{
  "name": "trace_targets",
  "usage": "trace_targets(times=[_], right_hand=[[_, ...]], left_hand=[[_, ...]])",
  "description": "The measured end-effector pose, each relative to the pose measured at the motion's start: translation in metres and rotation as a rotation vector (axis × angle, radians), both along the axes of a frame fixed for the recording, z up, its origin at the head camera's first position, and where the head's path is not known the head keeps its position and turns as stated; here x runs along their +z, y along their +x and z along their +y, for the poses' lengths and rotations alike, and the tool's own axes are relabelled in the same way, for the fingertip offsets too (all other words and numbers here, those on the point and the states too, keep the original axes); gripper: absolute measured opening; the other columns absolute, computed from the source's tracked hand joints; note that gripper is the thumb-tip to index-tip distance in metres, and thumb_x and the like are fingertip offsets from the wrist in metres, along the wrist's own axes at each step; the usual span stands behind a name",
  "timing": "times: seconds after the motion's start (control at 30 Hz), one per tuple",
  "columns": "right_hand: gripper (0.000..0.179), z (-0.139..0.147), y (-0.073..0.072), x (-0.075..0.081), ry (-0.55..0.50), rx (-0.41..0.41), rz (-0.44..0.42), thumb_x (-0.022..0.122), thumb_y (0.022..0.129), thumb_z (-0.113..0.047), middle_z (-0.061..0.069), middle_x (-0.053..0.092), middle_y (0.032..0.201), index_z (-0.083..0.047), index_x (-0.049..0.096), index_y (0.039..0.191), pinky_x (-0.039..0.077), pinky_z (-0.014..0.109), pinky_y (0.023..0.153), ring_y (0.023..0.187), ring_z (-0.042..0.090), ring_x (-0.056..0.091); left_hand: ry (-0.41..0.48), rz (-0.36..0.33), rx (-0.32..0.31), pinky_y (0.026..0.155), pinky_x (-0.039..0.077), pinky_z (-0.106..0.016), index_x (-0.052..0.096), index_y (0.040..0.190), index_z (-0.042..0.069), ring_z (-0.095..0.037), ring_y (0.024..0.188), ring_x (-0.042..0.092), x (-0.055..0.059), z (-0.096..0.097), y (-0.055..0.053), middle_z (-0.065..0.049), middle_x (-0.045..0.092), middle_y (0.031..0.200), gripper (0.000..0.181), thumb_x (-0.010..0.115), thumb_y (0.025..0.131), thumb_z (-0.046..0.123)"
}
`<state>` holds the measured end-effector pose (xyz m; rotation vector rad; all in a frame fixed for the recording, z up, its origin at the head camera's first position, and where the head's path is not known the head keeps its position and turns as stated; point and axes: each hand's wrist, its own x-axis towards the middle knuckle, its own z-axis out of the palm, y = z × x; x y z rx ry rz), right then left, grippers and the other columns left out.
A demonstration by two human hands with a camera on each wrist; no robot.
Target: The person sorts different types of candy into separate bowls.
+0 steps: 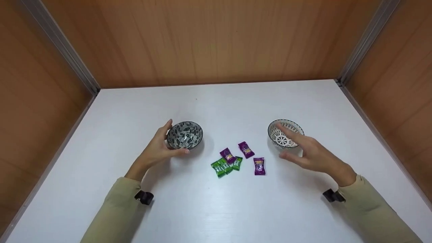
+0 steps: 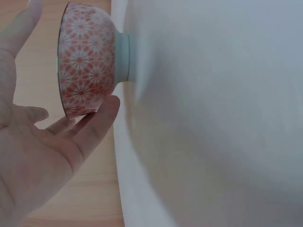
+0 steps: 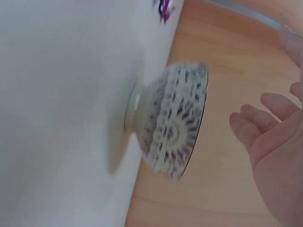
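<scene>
On the left of the table stands a small bowl, dark floral inside; in the left wrist view its outside is red and white. My left hand is beside it, fingers at its far left side and thumb near its front edge; the fingertips appear to touch its wall. To the right is a second bowl with a black-and-white pattern, upright on its foot. My right hand hovers by it, fingers spread, holding nothing. In the right wrist view that hand is apart from the bowl.
Between the bowls lie three purple wrapped candies and several green wrapped candies, one purple overlapping the green. A white table bears everything. Wooden panels with metal corner strips enclose the back and sides.
</scene>
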<state>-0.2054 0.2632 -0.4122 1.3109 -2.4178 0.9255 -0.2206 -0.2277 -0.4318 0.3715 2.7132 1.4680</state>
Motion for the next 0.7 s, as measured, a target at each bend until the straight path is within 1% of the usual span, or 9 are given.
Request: trace_targets(times=[0.07,0.13,0.2,0.23,0.3,0.4,0.53,0.63,0.7], right_hand=[[0.081,-0.008,0.004,-0.002,-0.044,0.079,-0.082,0.077,0.09,-0.006,0.02,0.038,0.158,0.0,0.031,0.157,0.033,0.025,0.114,0.143,0.026,0.041],[0.077,-0.015,0.006,-0.004,-0.083,0.127,-0.23,0.073,0.094,-0.006,0.017,0.039,0.158,-0.004,0.031,0.158,0.037,0.029,0.113,0.142,0.027,0.042],[0.073,-0.021,0.008,-0.007,-0.123,0.148,-0.388,0.068,0.098,-0.005,0.012,0.039,0.159,-0.009,0.029,0.16,0.041,0.034,0.11,0.141,0.029,0.044],[0.073,-0.022,0.008,-0.009,-0.135,0.152,-0.447,0.066,0.099,-0.006,0.01,0.039,0.159,-0.01,0.028,0.161,0.043,0.037,0.109,0.141,0.032,0.044],[0.072,-0.025,0.009,-0.014,-0.134,0.145,-0.525,0.064,0.101,-0.007,0.008,0.039,0.159,-0.012,0.026,0.161,0.044,0.043,0.108,0.14,0.036,0.043],[0.067,-0.026,0.01,-0.024,-0.091,0.142,-0.567,0.063,0.102,-0.011,0.014,0.039,0.158,-0.005,0.029,0.159,0.045,0.048,0.106,0.139,0.041,0.043],[0.059,-0.031,0.01,-0.033,0.032,0.122,-0.514,0.064,0.102,-0.02,0.016,0.045,0.154,0.001,0.042,0.152,0.044,0.046,0.107,0.137,0.037,0.048],[0.056,-0.033,0.009,-0.034,0.111,0.102,-0.466,0.065,0.101,-0.025,0.012,0.051,0.15,-0.001,0.048,0.149,0.044,0.042,0.108,0.134,0.031,0.052],[0.055,-0.034,0.009,-0.033,0.144,0.103,-0.461,0.066,0.101,-0.025,0.012,0.053,0.148,-0.001,0.05,0.147,0.045,0.041,0.108,0.133,0.03,0.053]], left_hand=[[0.001,-0.016,0.002,0.118,0.027,-0.057,0.01,0.162,0.003,-0.042,0.145,0.028,-0.003,0.0,-0.001,-0.027,0.022,0.16,0.128,0.095,0.071,0.035],[0.01,-0.034,0.012,0.119,0.024,-0.058,0.01,0.162,0.003,-0.043,0.146,0.026,-0.003,-0.001,-0.002,-0.028,0.023,0.159,0.129,0.095,0.07,0.033],[0.028,-0.053,0.025,0.119,0.023,-0.058,0.011,0.162,0.003,-0.043,0.146,0.026,-0.004,-0.002,-0.003,-0.027,0.023,0.159,0.128,0.096,0.07,0.03],[0.034,-0.061,0.028,0.119,0.023,-0.058,0.011,0.162,0.003,-0.043,0.146,0.025,-0.004,-0.001,-0.004,-0.027,0.022,0.159,0.128,0.096,0.07,0.03],[0.034,-0.079,0.026,0.12,0.021,-0.056,0.011,0.162,0.003,-0.042,0.147,0.024,-0.006,0.0,-0.006,-0.026,0.021,0.16,0.128,0.095,0.07,0.031],[0.026,-0.103,0.021,0.121,0.02,-0.055,0.011,0.162,0.002,-0.041,0.149,0.022,-0.008,0.004,-0.008,-0.025,0.02,0.162,0.128,0.095,0.071,0.034],[0.026,-0.138,0.023,0.121,0.018,-0.055,0.011,0.161,0.0,-0.042,0.149,0.02,-0.007,0.005,-0.01,-0.025,0.019,0.163,0.126,0.094,0.072,0.033],[0.036,-0.172,0.024,0.122,0.017,-0.054,0.012,0.161,0.0,-0.04,0.15,0.02,-0.005,0.006,-0.011,-0.023,0.02,0.163,0.126,0.095,0.071,0.032],[0.048,-0.192,0.026,0.122,0.018,-0.053,0.013,0.161,0.002,-0.037,0.15,0.022,-0.005,0.007,-0.013,-0.021,0.022,0.163,0.126,0.095,0.071,0.032]])
